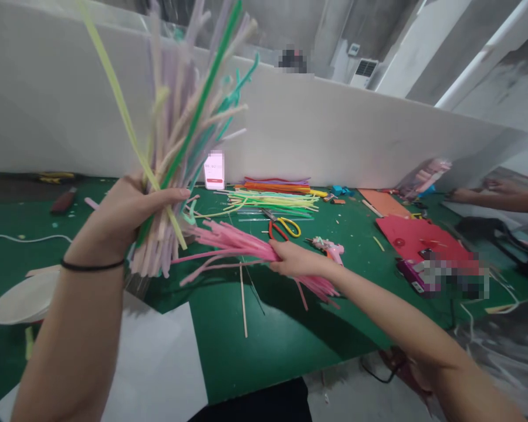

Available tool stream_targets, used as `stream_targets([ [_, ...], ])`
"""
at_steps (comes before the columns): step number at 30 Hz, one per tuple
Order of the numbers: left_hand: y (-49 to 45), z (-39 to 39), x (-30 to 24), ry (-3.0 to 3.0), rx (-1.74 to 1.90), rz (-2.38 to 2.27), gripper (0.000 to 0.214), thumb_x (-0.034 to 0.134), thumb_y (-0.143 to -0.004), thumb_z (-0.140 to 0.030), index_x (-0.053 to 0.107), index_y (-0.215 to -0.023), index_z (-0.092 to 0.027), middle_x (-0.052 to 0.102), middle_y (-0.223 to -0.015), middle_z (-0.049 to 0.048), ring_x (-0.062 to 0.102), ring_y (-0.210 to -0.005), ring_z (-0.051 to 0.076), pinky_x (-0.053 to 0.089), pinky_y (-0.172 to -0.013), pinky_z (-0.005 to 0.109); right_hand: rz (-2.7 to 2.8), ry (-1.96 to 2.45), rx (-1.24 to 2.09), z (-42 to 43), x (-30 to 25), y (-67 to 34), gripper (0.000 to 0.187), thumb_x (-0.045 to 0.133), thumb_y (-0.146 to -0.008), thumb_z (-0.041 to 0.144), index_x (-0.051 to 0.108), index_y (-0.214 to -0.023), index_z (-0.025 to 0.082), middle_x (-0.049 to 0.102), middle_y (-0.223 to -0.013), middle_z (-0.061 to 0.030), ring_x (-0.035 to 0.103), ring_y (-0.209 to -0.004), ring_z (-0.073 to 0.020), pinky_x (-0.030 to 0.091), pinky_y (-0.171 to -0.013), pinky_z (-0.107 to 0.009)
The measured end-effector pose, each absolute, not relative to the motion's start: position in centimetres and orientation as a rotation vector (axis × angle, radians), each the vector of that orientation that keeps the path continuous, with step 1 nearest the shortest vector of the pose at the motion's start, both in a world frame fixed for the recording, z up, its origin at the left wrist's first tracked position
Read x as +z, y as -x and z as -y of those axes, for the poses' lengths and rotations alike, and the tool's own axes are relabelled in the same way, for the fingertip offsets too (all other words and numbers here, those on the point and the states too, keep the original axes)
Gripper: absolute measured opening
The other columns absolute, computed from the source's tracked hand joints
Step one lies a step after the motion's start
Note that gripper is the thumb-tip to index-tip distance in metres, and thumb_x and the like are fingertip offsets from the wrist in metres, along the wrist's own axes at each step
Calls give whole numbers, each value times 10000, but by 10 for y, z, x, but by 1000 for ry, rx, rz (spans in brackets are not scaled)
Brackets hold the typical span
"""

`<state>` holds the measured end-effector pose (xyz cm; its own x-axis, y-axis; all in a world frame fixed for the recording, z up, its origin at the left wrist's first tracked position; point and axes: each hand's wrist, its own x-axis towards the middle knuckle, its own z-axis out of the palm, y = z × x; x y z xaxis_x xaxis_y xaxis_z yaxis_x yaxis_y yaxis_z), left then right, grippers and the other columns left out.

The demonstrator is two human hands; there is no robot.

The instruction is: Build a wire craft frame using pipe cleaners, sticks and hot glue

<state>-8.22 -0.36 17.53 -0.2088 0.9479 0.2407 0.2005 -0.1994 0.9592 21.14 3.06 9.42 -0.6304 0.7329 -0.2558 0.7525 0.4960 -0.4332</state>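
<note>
My left hand (129, 205) is raised at the left, its fingers wrapped round a thick upright bunch of pipe cleaners (180, 117) in cream, lilac, green, teal and yellow. A yellow stem and a green one stick out at angles under my thumb. Low over the green table (290, 346), my right hand (293, 257) grips a bundle of pink pipe cleaners (233, 237) lying sideways. One end of the pink bundle comes near the bottom of the bunch in my left hand. Behind my right hand lie pliers (286, 227) with red and yellow handles.
Sorted pipe cleaners (277, 202) lie along the back by a lit phone (215, 170). A pink glue gun (330, 249) and red sheet (426, 240) are to the right. White paper (158, 357) lies front left. Another person's hands (501, 193) are at far right.
</note>
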Motion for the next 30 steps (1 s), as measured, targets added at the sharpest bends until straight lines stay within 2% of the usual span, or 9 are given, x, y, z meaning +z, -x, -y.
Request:
stream_targets([
  [4,80,18,184,-1162,1565,-1201,413,776,-657,-188,645,-1047,-150,608,-696,-23,567,-528,107,522,-444,203,-2729,-1458,-1132,-48,118,-220,96,588,-827,259,555,-884,190,621,-783,8,550,-631,-134,416,-580,-246],
  [8,76,31,193,-1106,1602,-1118,440,751,-642,-134,647,-1068,-169,628,-729,-12,587,-545,102,534,-443,174,-2727,-1533,-1309,-73,151,-227,222,724,-767,331,658,-919,183,598,-621,33,508,-511,-126,414,-540,-270],
  [11,74,36,196,-1102,1580,-1181,360,739,-668,-158,639,-1013,-172,612,-672,-23,606,-504,124,552,-425,208,-2799,-1633,-1484,-105,173,-228,293,802,-702,297,700,-931,145,616,-606,13,535,-529,-138,459,-593,-299],
  [13,75,36,196,-1123,1551,-1194,343,744,-676,-172,621,-996,-174,577,-602,-43,606,-466,134,563,-426,230,-2982,-1710,-1314,-137,181,-223,293,810,-691,242,698,-933,122,653,-660,-6,572,-602,-151,483,-673,-313],
  [16,79,30,189,-1138,1534,-1160,422,780,-638,-180,610,-1024,-176,589,-598,-46,618,-452,137,571,-424,234,-3046,-1636,-435,-189,184,-205,294,702,-820,253,649,-1078,123,717,-975,-74,621,-829,-187,475,-812,-311],
  [18,83,24,184,-1132,1532,-1150,502,806,-597,-185,611,-1059,-183,612,-616,-39,628,-446,151,565,-389,244,-2897,-1642,-51,-217,175,-191,337,581,-912,288,578,-1216,142,661,-1197,-125,607,-1016,-229,449,-897,-336],
  [23,89,17,178,-1006,1426,-1177,570,838,-557,-213,613,-1081,-198,616,-604,-38,621,-430,188,570,-358,330,-2694,-1733,88,-242,121,-170,362,502,-922,203,550,-1280,179,595,-1297,-186,478,-1250,-291,336,-1033,-446],
  [27,90,15,176,-1057,1368,-1212,416,831,-592,-240,628,-952,-188,623,-603,-32,611,-455,153,558,-418,273,-2604,-1853,64,-239,82,-173,386,474,-927,208,538,-1305,166,505,-1385,-227,374,-1338,-305,274,-1064,-505],
  [30,90,8,170,-1124,1280,-1265,352,836,-593,-283,624,-852,-173,625,-623,-25,600,-490,133,510,-421,222,-2659,-1901,8,-231,82,-174,518,586,-882,283,484,-1360,110,422,-1439,-277,317,-1371,-355,227,-1087,-552],
])
